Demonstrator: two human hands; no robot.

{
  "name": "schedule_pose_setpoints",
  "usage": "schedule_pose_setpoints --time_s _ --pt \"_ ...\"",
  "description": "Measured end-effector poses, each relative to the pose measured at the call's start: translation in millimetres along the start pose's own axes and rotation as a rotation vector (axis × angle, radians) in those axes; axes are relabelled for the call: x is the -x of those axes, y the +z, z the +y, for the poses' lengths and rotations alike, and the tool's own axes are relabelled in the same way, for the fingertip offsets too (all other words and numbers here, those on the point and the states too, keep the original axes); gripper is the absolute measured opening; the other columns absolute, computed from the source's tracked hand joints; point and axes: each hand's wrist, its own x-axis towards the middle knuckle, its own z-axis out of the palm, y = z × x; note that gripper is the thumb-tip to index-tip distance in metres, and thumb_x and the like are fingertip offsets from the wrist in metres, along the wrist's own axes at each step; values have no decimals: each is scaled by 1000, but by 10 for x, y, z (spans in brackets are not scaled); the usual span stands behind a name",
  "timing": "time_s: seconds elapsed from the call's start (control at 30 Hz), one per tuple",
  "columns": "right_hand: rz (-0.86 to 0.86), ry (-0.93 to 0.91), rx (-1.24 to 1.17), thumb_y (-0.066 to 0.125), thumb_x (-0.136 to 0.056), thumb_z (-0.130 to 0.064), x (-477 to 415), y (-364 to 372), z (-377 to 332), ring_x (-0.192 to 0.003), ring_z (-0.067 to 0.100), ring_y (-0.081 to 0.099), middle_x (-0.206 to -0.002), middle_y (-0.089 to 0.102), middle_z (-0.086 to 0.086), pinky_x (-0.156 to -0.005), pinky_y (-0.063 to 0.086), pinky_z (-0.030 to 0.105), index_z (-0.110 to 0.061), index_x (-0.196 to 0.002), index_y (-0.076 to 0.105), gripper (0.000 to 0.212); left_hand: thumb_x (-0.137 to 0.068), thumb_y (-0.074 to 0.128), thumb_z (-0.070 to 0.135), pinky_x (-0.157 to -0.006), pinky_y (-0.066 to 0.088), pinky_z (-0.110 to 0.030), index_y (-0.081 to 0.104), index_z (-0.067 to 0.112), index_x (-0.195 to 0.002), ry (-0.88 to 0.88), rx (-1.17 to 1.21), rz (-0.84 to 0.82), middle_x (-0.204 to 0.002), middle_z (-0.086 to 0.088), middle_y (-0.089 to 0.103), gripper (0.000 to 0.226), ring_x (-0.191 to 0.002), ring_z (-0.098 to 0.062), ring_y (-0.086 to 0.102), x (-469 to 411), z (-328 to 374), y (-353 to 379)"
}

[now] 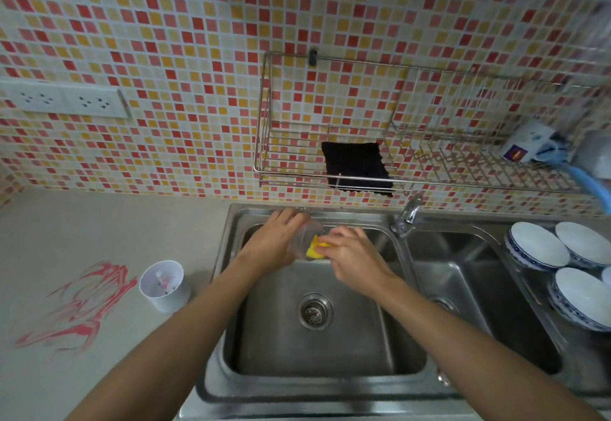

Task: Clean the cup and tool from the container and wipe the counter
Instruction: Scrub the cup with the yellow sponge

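Note:
Over the left sink basin [330, 348], my left hand [274, 242] grips a clear plastic cup [305, 239] tilted on its side. My right hand [353, 255] presses a yellow sponge [314, 250] into the cup's mouth. On the counter [115, 229] to the left stands a white container [163, 285] with a small tool and red smears inside. Red streaks [79, 305] stain the counter beside the container.
A faucet [408, 217] rises between the two basins. White bowls with blue rims [535, 250] sit on the right drainboard. A wire rack [396, 143] on the tiled wall holds a black cloth [355, 164] and a mug [529, 141]. Wall sockets [62, 101] are at left.

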Motion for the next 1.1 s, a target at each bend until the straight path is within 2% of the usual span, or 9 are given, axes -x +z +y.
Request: schedule_pose_setpoints --time_s 0.13,0.3,0.47,0.63,0.73,0.83,0.93,1.0,1.1 --pt "-67 101 -296 63 -84 -5 5 94 9 -108 14 54 -124 65 -12 -93 46 39 -26 -117 69 39 -75 80 32 -108 42 -34 39 20 -139 -27 0 -13 -143 -1 40 78 -130 -20 40 -49 -23 -13" --pt "-19 -57 -69 75 -68 5 -71 -48 220 -105 20 57 -125 65 -9 -82 47 39 -24 -120 67 59 -78 78 28 -111 36 -32 35 23 -143 -63 -18 -54 -148 2 36 78 -135 -16 35 -83 -21 -99" --pt "-30 -4 -281 66 -80 -12 -24 55 113 -111 14 57 -120 67 -10 -90 48 43 -29 -112 71 36 -76 78 23 -101 43 -28 41 23 -138 -12 0 -70 -138 1 44 72 -125 -18 43 -135 43 -124" --pt "-4 -212 -63 77 -75 -25 -4 59 323 -100 15 62 -113 69 -8 -74 53 35 -27 -108 70 34 -73 78 19 -102 36 -23 41 23 -138 -35 79 -128 -137 3 45 75 -127 -15 41 -168 22 -91" --pt "65 -260 -19 75 -79 -20 -29 61 340 -95 18 63 -107 69 -6 -71 52 35 -23 -103 70 25 -69 79 17 -108 38 -28 39 20 -140 -93 223 -150 -137 1 47 81 -127 -16 43 -153 22 -83" --pt "152 -222 -45 73 -82 -16 -51 15 336 -94 18 63 -105 69 -7 -71 49 32 -22 -102 70 20 -61 81 23 -106 44 -41 31 20 -141 -177 431 -100 -135 1 48 94 -127 -18 46 -106 51 0" --pt "132 -163 -105 71 -85 -19 -73 -14 335 -99 16 61 -108 69 -8 -77 46 32 -23 -106 71 22 -55 89 40 -105 40 -28 29 16 -141 -202 346 33 -137 1 38 107 -125 -14 41 -47 141 104" --pt "67 -125 -168 65 -89 -20 -84 -42 301 -105 15 59 -114 67 -8 -84 43 33 -25 -112 69 23 -58 91 38 -99 44 -24 33 13 -137 -201 292 147 -132 1 37 101 -118 -12 43 -29 149 151" --pt "-61 4 -419 57 -94 -14 -113 -82 262 -114 10 54 -122 65 -7 -100 37 27 -22 -120 67 29 -63 86 41 -101 46 -36 39 17 -133 -190 232 182 -130 3 43 88 -119 -14 42 -31 87 115"
